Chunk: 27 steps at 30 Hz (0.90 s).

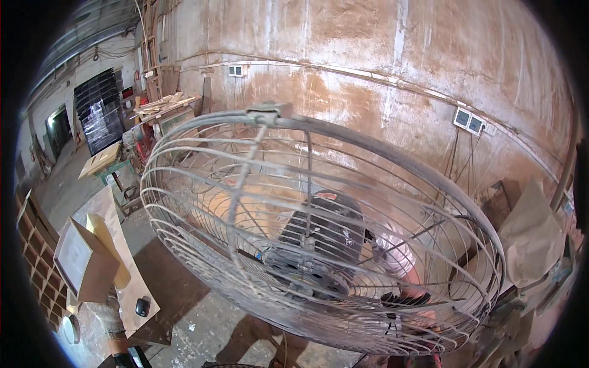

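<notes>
Pedestal-type fan head (307, 270), caged in big round wire guard, up and right of left hand (113, 319), tilted across the middle. Left hand blurred, low at table edge; cannot tell whether spread or pinching. Right hand: cannot tell, not made out. Just right of left hand, black computer mouse (142, 306) on pale tabletop (126, 279); above it, box-like brown frame with whitish panel (78, 256). Far right of left hand, through the wires, another person's forearm (412, 277), white sleeve (396, 250), dark wristband (418, 300). Well above hand, beyond guard, stained plaster wall (343, 37) with white double socket box (469, 121).
</notes>
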### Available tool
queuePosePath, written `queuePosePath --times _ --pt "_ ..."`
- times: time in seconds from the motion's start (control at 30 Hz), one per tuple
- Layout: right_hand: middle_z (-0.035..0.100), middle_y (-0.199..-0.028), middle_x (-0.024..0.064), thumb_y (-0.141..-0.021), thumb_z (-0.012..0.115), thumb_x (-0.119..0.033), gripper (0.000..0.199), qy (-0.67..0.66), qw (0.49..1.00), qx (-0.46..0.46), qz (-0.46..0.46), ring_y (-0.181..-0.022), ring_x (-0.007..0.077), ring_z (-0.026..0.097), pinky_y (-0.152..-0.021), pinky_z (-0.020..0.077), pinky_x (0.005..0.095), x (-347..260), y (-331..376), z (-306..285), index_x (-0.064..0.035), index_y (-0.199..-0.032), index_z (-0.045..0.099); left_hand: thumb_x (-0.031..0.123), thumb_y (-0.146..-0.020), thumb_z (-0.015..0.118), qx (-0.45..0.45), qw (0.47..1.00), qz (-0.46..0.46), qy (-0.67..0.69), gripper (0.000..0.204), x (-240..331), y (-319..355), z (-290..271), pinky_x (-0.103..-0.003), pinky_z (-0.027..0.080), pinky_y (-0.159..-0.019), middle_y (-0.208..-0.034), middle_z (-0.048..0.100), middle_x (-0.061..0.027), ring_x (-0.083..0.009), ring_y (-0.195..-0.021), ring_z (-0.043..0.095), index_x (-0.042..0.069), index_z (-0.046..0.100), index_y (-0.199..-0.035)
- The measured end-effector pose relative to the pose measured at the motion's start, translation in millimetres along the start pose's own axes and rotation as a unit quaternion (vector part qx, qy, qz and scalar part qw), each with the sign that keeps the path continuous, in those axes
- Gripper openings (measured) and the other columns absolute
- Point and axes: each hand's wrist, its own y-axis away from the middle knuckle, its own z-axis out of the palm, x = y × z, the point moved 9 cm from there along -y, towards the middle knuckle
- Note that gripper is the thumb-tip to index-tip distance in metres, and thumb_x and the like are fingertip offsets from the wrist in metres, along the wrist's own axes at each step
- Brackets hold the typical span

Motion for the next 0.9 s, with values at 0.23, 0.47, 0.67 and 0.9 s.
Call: queuePosePath --times 0.23,0.47,0.67,0.9 --pt "0.064 -0.103 0.0109 -0.095 0.048 -0.025 0.032 0.03 0.999 0.021 -0.002 -0.087 0.0214 0.062 -0.079 0.0511 0.0351 -2 5 -6 -0.0018 -0.113 0.061 0.021 -0.086 0.059 -0.028 0.999 -0.028 0.016 0.025 3 8 9 -0.042 0.049 -0.078 -0.102 0.066 -0.0139 -0.0326 -0.094 0.062 0.004 0.065 -0.103" --pt "0.064 -0.102 0.0112 -0.096 0.048 -0.026 0.033 0.044 0.996 0.063 -0.046 -0.087 0.0216 0.062 -0.079 0.0511 0.0352 -14 35 7 -0.0016 -0.114 0.061 0.022 -0.087 0.057 -0.066 0.996 -0.044 0.044 0.026 -5 14 23 -0.042 0.049 -0.079 -0.106 0.065 -0.0135 -0.0313 -0.096 0.062 0.005 0.065 -0.104" --pt "0.064 -0.102 0.0115 -0.096 0.047 -0.026 0.034 0.02 0.992 -0.101 -0.07 -0.086 0.0218 0.062 -0.079 0.0511 0.0352 -22 180 133 -0.0014 -0.114 0.061 0.022 -0.088 0.055 -0.171 0.979 -0.076 0.08 0.026 -31 47 29 -0.042 0.05 -0.08 -0.109 0.065 -0.0132 -0.0302 -0.098 0.061 0.006 0.065 -0.105" --pt "0.064 -0.102 0.0119 -0.096 0.046 -0.027 0.035 -0.036 0.866 -0.491 -0.089 -0.086 0.0219 0.062 -0.079 0.0511 0.0352 -88 408 279 -0.0012 -0.115 0.061 0.028 -0.09 0.053 -0.332 0.941 0.025 0.058 0.03 -53 80 48 -0.041 0.05 -0.081 -0.11 0.065 -0.0116 -0.0301 -0.097 0.061 0.009 0.065 -0.109"
